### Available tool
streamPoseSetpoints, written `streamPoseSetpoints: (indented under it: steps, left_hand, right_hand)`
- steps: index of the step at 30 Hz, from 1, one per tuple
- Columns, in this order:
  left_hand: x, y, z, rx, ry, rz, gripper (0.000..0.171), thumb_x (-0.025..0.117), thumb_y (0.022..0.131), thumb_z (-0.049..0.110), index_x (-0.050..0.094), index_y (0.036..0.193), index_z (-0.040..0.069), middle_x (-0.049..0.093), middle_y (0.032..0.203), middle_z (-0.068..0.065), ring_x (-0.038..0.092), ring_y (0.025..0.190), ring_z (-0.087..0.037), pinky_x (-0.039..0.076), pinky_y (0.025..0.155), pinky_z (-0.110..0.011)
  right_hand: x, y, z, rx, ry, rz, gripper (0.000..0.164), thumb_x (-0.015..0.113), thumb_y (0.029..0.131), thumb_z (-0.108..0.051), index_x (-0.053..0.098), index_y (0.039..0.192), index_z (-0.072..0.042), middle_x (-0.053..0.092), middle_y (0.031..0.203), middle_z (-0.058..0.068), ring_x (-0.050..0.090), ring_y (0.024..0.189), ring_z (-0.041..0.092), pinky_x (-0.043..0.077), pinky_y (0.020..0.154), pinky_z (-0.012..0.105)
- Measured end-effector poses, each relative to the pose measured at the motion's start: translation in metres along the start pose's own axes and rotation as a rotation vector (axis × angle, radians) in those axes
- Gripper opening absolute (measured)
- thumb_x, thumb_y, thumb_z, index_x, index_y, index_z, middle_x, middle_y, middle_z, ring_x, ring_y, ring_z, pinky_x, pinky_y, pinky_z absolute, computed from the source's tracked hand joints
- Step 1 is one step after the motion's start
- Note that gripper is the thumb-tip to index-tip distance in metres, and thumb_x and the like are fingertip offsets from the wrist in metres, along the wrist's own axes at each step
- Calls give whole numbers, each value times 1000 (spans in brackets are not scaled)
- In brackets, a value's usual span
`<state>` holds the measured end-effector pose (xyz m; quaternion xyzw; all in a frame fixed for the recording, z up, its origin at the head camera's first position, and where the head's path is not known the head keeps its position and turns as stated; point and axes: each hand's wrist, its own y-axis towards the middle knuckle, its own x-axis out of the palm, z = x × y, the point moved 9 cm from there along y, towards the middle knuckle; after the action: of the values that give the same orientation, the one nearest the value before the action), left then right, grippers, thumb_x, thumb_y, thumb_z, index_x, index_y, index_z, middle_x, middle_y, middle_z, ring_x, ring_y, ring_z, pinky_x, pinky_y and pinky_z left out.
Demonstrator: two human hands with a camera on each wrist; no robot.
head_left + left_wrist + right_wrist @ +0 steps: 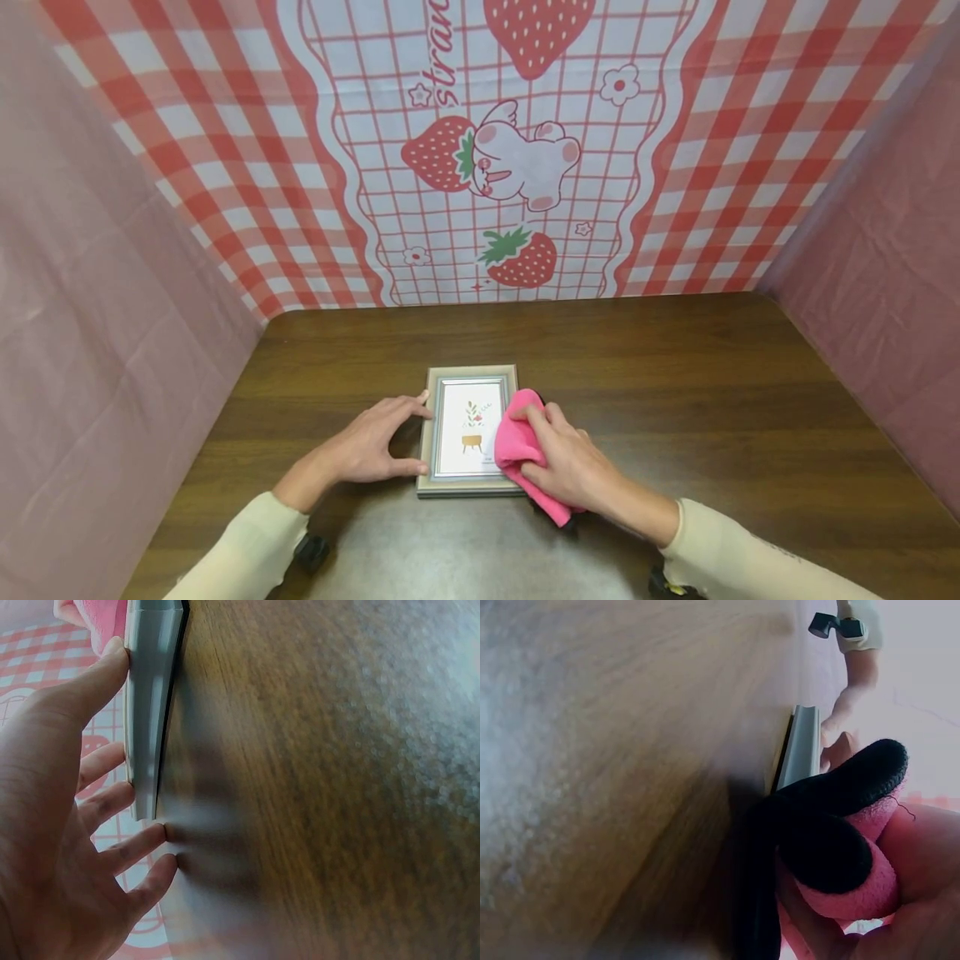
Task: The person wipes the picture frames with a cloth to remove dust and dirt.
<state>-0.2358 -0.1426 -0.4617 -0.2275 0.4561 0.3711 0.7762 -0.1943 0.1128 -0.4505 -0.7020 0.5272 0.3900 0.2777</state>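
A picture frame (471,483) with a pale border lies flat on the wooden table, its print showing a potted plant on a white ground. My left hand (375,442) rests against the frame's left side, thumb near the lower corner and fingers spread higher up. In the left wrist view, the thumb and some fingertips touch the frame's edge (150,690). Bunched in my right hand (573,467) is a pink cloth (517,437), pressed over the frame's right side, which it partly hides. The right wrist view shows the cloth's black side (825,855) in folds.
The brown wooden table (637,358) extends around the frame. Behind it hangs a red-and-white checked cloth (697,192) with strawberries. Pink fabric walls (112,250) stand at left and right.
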Motion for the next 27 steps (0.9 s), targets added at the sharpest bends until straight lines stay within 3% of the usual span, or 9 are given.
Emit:
streamPoseSetpoints:
  steps: [12,21,27]
  left_hand:
    - [0,0,1,14,-4,13,68,92,92,46,65,146,14,53,174,-20,56,157,-45,45,127,-70]
    - [1,2,1,20,-12,9,68,92,92,46,65,146,14,53,174,-21,55,157,-46,45,127,-70]
    - [0,1,0,19,-1,6,68,91,93,47,65,146,14,52,175,-21,55,157,-47,45,127,-70]
  right_hand:
    - [-2,7,-1,-29,28,6,58,88,88,-8,61,139,-18,60,118,14,62,75,22,53,62,31]
    - [-5,35,8,-52,22,26,57,82,89,-10,58,140,-18,60,117,19,63,76,27,54,67,36]
    - [-2,59,24,-67,40,36,57,80,94,-20,54,144,-23,59,120,23,64,79,34,56,67,41]
